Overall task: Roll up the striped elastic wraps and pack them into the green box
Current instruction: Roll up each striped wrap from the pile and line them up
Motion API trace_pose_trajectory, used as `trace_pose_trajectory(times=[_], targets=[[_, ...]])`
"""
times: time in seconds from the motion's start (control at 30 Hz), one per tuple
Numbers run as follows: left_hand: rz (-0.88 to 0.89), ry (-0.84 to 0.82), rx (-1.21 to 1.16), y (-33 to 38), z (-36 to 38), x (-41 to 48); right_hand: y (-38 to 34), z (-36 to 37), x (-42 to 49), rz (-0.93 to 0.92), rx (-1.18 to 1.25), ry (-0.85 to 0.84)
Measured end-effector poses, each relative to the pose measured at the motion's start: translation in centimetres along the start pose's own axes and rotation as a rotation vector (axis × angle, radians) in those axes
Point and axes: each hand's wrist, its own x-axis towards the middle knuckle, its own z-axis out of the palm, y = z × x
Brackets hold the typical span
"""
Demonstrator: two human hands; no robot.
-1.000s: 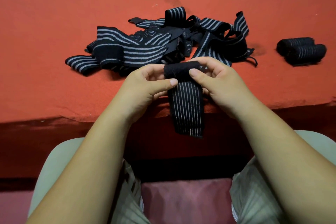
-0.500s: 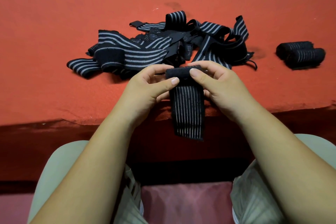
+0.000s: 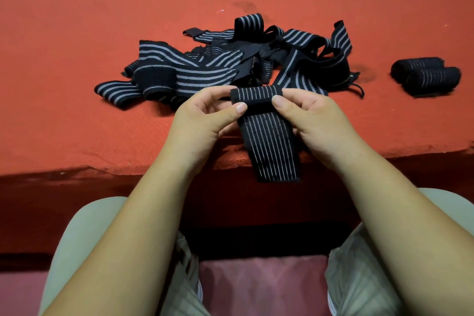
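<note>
Rolling step, mid-wrap: left hand (image 3: pixel 202 120) and right hand (image 3: pixel 315 120) each pinch one end of the part-rolled striped wrap (image 3: pixel 256 96) between curled fingers (image 3: pixel 282 100), just nearer than the loose pile (image 3: pixel 205 69) on the desk (image 3: pixel 77 33); next move, as I judge it, is to wind the hanging tail (image 3: pixel 272 146) in tight; green box not in view.

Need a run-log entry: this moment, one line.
rolling wrap; left hand, right hand pinch it; tail hangs off table; pile behind; two rolls right

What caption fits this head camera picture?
Left hand and right hand pinch a half-rolled striped wrap before the loose pile.
</note>
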Motion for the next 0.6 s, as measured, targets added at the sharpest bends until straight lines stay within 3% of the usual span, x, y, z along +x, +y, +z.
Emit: trace_pose_trajectory(times=[0.27, 0.6], targets=[[0.131, 0.080, 0.170, -0.47, 0.86, -0.21, 0.03, 0.03, -0.01, -0.007, -0.134, -0.016], [0.072, -0.030, 0.138, -0.72, 0.89, -0.15, 0.15, 0.27, 0.06, -0.008, 0.084, -0.020]])
